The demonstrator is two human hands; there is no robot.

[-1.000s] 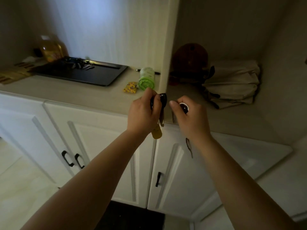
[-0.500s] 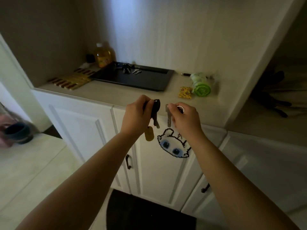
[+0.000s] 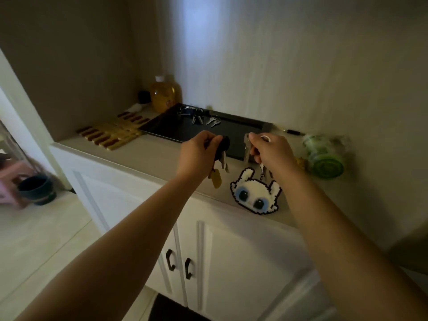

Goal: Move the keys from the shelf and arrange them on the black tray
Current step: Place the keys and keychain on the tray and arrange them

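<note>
My left hand [image 3: 199,151] grips a key bunch with a black fob [image 3: 223,147] and a yellow tag hanging below it. In my right hand [image 3: 269,150] is a second key bunch [image 3: 247,147]; a white pixel-style bunny charm [image 3: 256,193] dangles from it. Both hands hover just in front of the near edge of the black tray [image 3: 185,128] on the counter. Several keys [image 3: 199,115] lie at the tray's far edge.
A jar of amber liquid [image 3: 165,93] stands behind the tray's left end. A wooden slatted mat [image 3: 111,133] lies left of the tray. A green roll [image 3: 324,154], a small yellow item and a pen [image 3: 293,131] lie to the right. White cabinet doors with black handles [image 3: 179,265] are below.
Both hands have carried the key bunches left from the shelf opening, forward to the tray's near edge. The view has swung left with them, and the shelf is out of sight.
</note>
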